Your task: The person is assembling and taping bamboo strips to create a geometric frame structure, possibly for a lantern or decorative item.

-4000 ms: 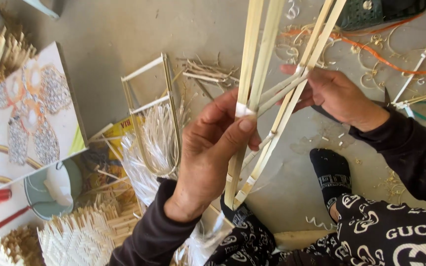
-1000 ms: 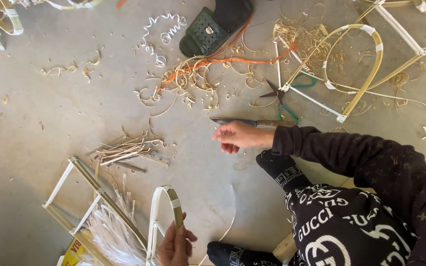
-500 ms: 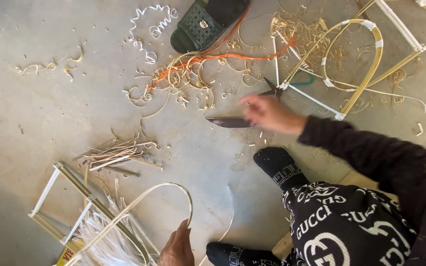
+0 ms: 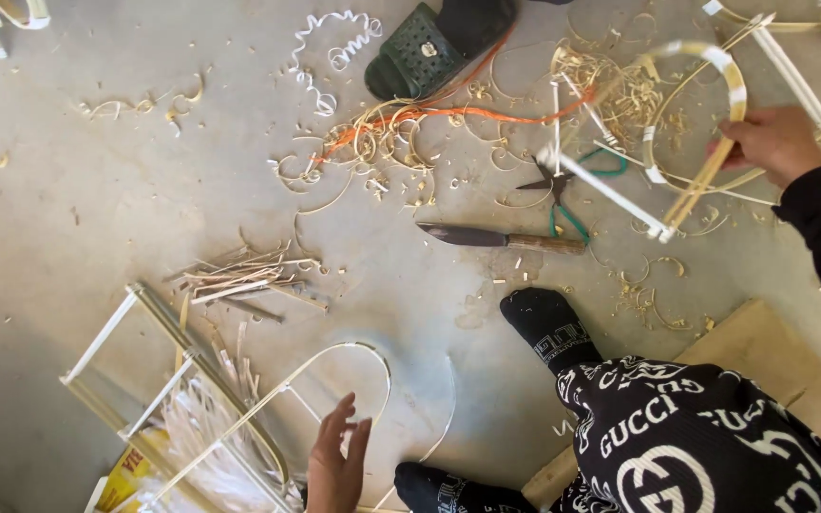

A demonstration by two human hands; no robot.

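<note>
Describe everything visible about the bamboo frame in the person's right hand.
The bamboo frame is made of pale split strips: a curved arch joined to straight bars, with white wrapping at the joints. It looks light and thin. The right hand grips it at the arch's right side, lifting it tilted above the concrete floor, over shavings and scissors. Its lower straight bar points left.

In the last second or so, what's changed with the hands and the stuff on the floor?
The right hand moved off the knife, reached right and took hold of the curved bamboo frame. The left hand let go of the arched strip and now hovers open beside it. The knife, scissors, sandal and shavings stayed put.
</note>
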